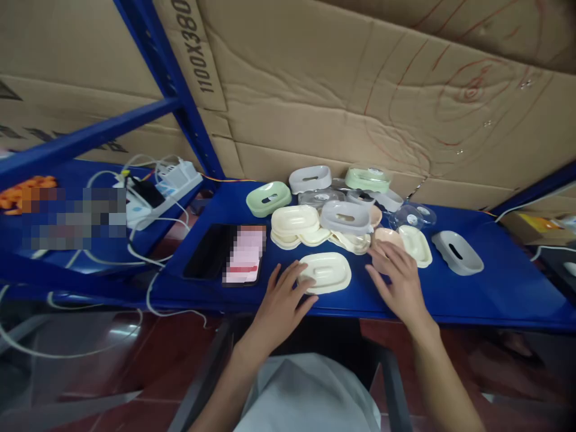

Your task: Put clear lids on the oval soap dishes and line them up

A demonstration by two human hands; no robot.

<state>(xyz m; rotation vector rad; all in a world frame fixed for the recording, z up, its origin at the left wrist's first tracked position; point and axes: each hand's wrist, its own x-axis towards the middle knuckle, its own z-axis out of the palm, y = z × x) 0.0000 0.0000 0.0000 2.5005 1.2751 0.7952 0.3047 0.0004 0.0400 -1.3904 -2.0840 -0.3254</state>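
Note:
A cream oval tray (pixel 327 271) lies flat near the front edge of the blue table. My left hand (pixel 285 294) rests at its left side, fingers spread, fingertips on its rim. Over a peach piece (pixel 382 264) right of centre is my right hand (pixel 398 279), its fingers apart and touching that piece. Another cream tray (pixel 416 246) lies just beyond the right hand. Behind the front tray are stacked cream pieces (pixel 294 221) and a grey slotted dish (pixel 345 217). Whether the right fingertips grip anything is not clear.
Green dishes (pixel 269 199), a light grey dish (pixel 310 179) and clear covers (pixel 407 217) sit farther back. A grey dish (pixel 458 253) is at the right. Phones (pixel 245 255) lie at the left, beside white cables and a power strip (pixel 166 201). Cardboard (pixel 315 90) stands behind.

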